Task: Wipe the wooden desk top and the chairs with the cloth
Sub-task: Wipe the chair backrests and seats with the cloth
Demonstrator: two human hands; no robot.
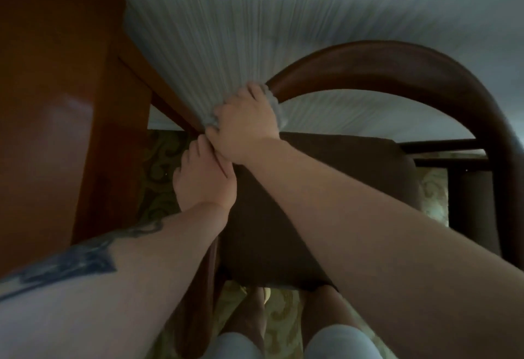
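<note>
Bunching under the right hand [246, 123], the pale grey cloth [271, 101] sits on the dark curved wooden chair rail [382, 67] at its left end, the grip clenched around both. At seven o'clock from it, the left hand [204, 180] holds the chair's front edge beside the dark brown seat cushion [340, 177]. The reddish wooden tabletop [54, 97] lies at nine o'clock.
</note>
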